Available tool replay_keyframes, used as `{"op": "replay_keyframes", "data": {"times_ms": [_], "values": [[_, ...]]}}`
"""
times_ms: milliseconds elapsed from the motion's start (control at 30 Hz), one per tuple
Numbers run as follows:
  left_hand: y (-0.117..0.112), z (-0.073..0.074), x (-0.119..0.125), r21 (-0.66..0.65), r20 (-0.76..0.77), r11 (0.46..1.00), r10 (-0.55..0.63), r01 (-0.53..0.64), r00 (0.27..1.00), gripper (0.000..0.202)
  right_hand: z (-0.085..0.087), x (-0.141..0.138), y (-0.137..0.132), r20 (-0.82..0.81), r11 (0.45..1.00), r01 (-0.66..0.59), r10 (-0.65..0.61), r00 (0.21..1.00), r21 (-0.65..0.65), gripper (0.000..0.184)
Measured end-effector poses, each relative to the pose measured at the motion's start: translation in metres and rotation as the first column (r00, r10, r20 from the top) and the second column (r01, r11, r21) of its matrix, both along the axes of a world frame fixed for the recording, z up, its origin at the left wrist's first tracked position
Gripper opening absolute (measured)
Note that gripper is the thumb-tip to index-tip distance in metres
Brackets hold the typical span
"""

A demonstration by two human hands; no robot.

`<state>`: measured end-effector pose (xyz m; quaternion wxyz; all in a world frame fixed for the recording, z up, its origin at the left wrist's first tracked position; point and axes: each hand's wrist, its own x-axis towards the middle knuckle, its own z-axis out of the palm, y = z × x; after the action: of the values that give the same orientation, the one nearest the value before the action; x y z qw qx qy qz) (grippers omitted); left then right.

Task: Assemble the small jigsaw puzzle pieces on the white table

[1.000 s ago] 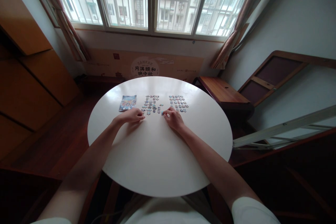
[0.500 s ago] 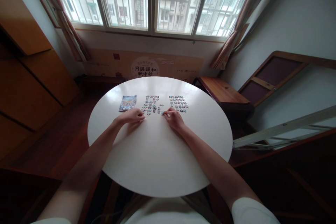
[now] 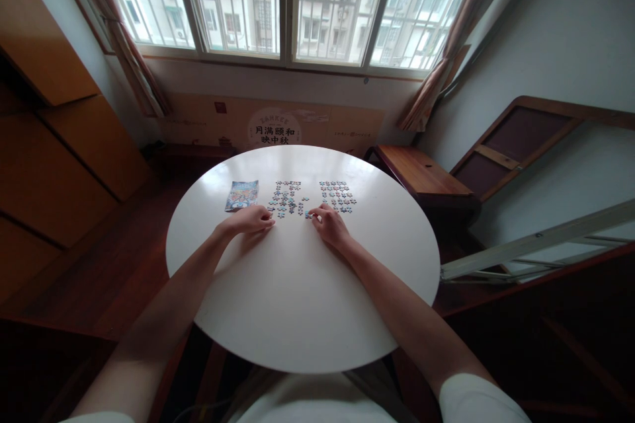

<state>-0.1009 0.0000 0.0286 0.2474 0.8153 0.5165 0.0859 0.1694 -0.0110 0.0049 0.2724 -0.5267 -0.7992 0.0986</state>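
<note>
My left hand point(image 3: 254, 219) rests on the white round table with its fingers curled in. Whatever lies inside those fingers, if anything, is hidden. Close by its fingertips is a cluster of loose jigsaw pieces point(image 3: 281, 207) in the middle of the table. My right hand point(image 3: 329, 223) pinches at a small bluish jigsaw piece point(image 3: 308, 215), low at the table surface. Beyond its knuckles, more jigsaw pieces point(image 3: 338, 193) are laid out in rows. A colourful printed picture sheet or packet point(image 3: 242, 195) lies just past my left hand.
The white round table point(image 3: 297, 304) fills the centre, with my body at its near edge. A wooden bench or low table point(image 3: 421, 170) stands behind right, and a metal-framed rail point(image 3: 536, 238) runs at the right. Barred windows point(image 3: 282, 0) are ahead. Wooden cabinets point(image 3: 54, 158) stand left.
My right fingertips have shifted very slightly to the right, and the bluish piece at them looks turned and darker. My left hand has stayed in place.
</note>
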Motion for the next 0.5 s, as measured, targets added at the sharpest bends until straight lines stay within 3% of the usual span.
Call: {"op": "replay_keyframes", "data": {"times_ms": [500], "values": [[-0.0061,0.0076,0.0058,0.019,-0.046,0.999,0.037,-0.036,0.998,0.036,0.0024,-0.0015,-0.0027,0.008,0.999,0.027,-0.027,1.000,-0.025,0.023]]}}
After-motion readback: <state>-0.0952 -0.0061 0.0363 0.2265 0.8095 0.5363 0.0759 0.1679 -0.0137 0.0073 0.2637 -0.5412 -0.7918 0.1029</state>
